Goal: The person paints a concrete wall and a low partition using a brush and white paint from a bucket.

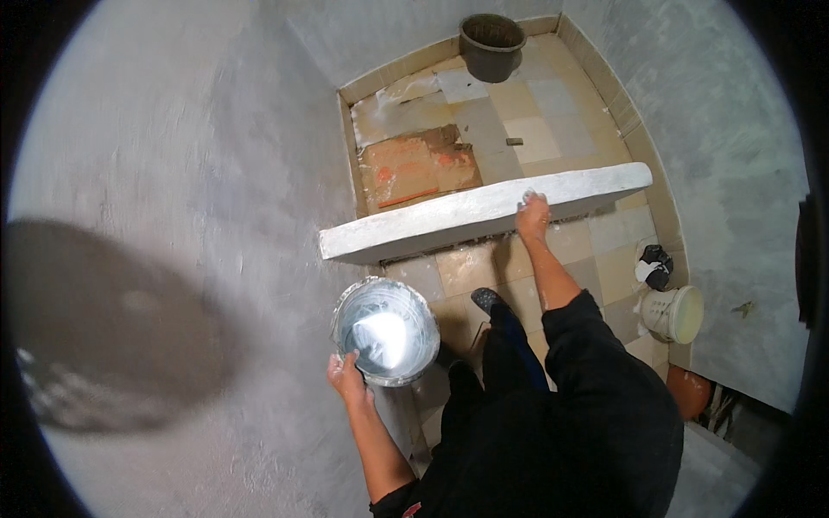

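Note:
My left hand (pixel 348 378) is closed on the near rim of a bucket (pixel 339 304), which is smeared with white and has whitish, paint-like stuff inside that shines in the light. In front of me a low white partition wall (pixel 475 210) crosses the floor. My right hand (pixel 534 213) is at the front edge of its top, with the arm stretched forward. Its fingers are curled together and spotted with white. What they hold, if anything, is hidden.
Grey walls (pixel 250 173) rise on both sides. Beyond the partition are a flattened cardboard piece (pixel 419 168), a small block (pixel 515 142) and a dark tub (pixel 490 69). To the right lie a black-and-white bag (pixel 656 266), a pale bucket (pixel 673 312) and a reddish-brown round object (pixel 688 393).

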Demonstrator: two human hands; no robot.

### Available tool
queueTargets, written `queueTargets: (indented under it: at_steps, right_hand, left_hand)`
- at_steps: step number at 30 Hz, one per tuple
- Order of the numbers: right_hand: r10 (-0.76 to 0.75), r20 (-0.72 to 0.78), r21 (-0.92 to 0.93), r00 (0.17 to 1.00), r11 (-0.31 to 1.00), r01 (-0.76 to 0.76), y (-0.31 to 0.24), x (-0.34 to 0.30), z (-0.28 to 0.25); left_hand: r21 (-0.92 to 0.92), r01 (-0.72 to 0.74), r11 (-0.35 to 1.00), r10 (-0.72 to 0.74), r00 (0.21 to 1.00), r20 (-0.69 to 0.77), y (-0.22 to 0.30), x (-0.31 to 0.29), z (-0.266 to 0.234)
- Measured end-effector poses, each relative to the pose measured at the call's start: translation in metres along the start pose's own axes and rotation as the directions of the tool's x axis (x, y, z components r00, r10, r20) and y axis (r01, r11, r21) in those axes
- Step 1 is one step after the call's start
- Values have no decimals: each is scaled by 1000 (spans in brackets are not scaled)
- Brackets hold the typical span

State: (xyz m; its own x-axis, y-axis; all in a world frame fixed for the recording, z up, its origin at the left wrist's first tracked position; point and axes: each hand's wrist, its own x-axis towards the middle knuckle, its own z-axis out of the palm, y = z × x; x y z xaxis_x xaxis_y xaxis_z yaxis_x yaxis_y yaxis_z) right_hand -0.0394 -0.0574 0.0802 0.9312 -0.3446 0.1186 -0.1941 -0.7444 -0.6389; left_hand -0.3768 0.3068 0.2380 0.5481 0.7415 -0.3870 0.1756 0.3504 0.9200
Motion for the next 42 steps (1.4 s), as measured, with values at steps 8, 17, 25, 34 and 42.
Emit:
queueTargets:
  at_steps: [8, 17, 25, 34, 42]
  right_hand:
    - [-192, 301, 189, 934, 972, 139, -132, -112, 79]
    - [-32, -50, 324, 998, 945, 47, -9, -38, 54]
    - [65, -122, -46, 990, 996, -71, 12, -36, 37]
    - [-323, 382, 497, 866, 861, 102, -159, -131, 56]
    - [-210, 226, 825, 951, 560, -73, -168, -183, -86]
  left_hand:
    - [135, -72, 988, 69, 997, 27, 24, -10, -9]
    - [119, -103, 988, 95, 993, 67, 16, -1, -13]
    - [53, -83, 995, 78, 994, 80, 14, -8, -16]
    - [22, -125, 992, 125, 992, 2, 25, -24, -5]
    - [-71, -214, 974, 218, 974, 56, 41, -31, 0]
